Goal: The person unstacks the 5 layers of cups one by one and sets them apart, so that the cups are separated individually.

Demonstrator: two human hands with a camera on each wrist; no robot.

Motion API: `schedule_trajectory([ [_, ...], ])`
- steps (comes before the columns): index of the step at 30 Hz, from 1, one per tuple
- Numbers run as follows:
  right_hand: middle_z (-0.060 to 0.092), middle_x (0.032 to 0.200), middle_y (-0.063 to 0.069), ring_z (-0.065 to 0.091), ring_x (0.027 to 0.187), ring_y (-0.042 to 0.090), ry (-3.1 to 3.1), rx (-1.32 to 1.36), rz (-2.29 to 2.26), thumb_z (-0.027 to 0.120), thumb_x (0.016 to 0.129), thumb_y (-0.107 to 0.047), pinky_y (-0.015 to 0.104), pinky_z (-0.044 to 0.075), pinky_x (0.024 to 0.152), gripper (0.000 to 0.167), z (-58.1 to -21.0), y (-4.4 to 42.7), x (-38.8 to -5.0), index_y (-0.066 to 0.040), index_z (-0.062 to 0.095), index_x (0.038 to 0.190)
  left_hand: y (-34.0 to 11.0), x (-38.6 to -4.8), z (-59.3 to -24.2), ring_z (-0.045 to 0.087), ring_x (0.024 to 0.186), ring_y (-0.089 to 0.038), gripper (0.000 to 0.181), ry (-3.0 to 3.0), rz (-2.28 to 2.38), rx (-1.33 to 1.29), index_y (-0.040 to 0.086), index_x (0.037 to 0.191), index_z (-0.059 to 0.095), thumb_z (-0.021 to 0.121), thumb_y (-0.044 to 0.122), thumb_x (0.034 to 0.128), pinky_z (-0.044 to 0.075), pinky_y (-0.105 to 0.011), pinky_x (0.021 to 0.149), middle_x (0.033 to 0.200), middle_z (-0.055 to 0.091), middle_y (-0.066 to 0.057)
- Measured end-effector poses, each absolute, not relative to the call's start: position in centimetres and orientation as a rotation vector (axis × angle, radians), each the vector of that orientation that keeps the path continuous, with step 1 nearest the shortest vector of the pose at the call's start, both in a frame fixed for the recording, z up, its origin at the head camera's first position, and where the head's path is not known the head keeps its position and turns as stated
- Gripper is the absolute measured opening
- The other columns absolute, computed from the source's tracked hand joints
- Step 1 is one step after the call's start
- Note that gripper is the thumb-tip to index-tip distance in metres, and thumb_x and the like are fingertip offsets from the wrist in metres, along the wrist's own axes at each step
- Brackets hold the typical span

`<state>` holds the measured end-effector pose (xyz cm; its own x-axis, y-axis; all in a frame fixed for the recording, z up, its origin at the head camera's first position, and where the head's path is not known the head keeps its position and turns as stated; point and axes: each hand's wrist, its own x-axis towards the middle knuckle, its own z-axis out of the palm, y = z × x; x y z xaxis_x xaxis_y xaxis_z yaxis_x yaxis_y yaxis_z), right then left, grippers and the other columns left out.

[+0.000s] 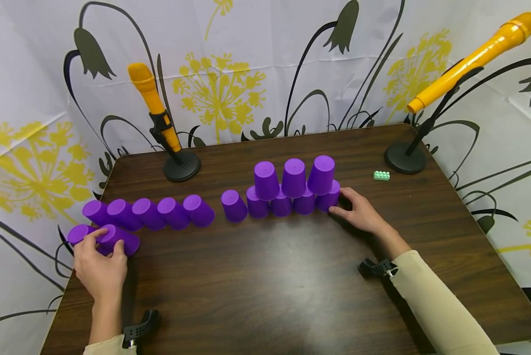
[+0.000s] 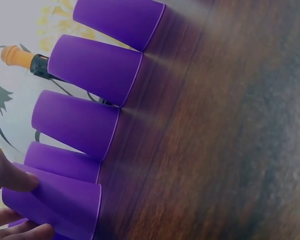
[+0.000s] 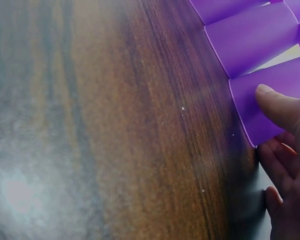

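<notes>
My left hand (image 1: 100,271) grips an upside-down purple cup (image 1: 122,240) at the table's left, thumb on one side and fingers on the other. Another purple cup (image 1: 80,232) stands just left of it. Behind them runs a row of several upside-down purple cups (image 1: 147,213). At centre, three purple cups (image 1: 294,177) sit on a lower row of several more, whose leftmost cup (image 1: 234,206) has none on top. With my right hand (image 1: 361,212) I hold the lower row's right-end cup (image 3: 255,112), thumb on its near side; the other fingers are partly hidden behind it.
A yellow microphone (image 1: 152,96) on a black stand is at the back left. Another yellow microphone (image 1: 474,61) leans on a stand at the back right. A small green toy brick (image 1: 381,175) lies near that stand. Patterned cloth (image 1: 256,64) hangs behind the brown table (image 1: 256,291).
</notes>
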<state>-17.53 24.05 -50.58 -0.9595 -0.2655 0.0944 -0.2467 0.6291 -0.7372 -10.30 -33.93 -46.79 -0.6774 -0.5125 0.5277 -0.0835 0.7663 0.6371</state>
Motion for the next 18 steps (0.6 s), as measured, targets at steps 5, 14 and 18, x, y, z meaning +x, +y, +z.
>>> schedule_trajectory([
  [5, 0.055, 0.132, 0.019, 0.046, 0.129, 0.036, 2.813, -0.441, -1.267, 0.072, 0.090, -0.025, 0.055, 0.033, 0.107, 0.059, -50.64, 24.07, -17.58, -0.003, 0.050, 0.140, -34.15, -10.55, -46.96, 0.052, 0.102, -0.042, 0.036, -2.229, -0.762, 0.461, 0.002, 0.114, 0.067, 0.075, 0.002, 0.0785, 0.036, -0.058, 0.089, 0.110, 0.058, -0.025],
  [14, 0.056, 0.131, 0.019, 0.047, 0.128, 0.036, 2.814, -0.440, -1.268, 0.073, 0.090, -0.024, 0.054, 0.034, 0.107, 0.058, -50.47, 23.97, -17.60, -0.003, 0.051, 0.140, -34.00, -10.23, -46.75, 0.053, 0.104, -0.037, 0.037, -2.229, -0.732, 0.526, 0.004, 0.116, 0.067, 0.075, 0.005, 0.0793, 0.041, -0.048, 0.089, 0.110, 0.055, -0.023],
  [18, 0.056, 0.132, 0.018, 0.047, 0.128, 0.035, 2.814, -0.436, -1.270, 0.073, 0.090, -0.024, 0.054, 0.034, 0.107, 0.059, -50.55, 23.99, -17.74, -0.003, 0.051, 0.140, -33.77, -9.85, -46.19, 0.054, 0.102, -0.029, 0.038, -2.216, -0.681, 0.572, 0.007, 0.118, 0.067, 0.074, 0.010, 0.0806, 0.039, -0.012, 0.074, 0.113, 0.054, -0.019],
])
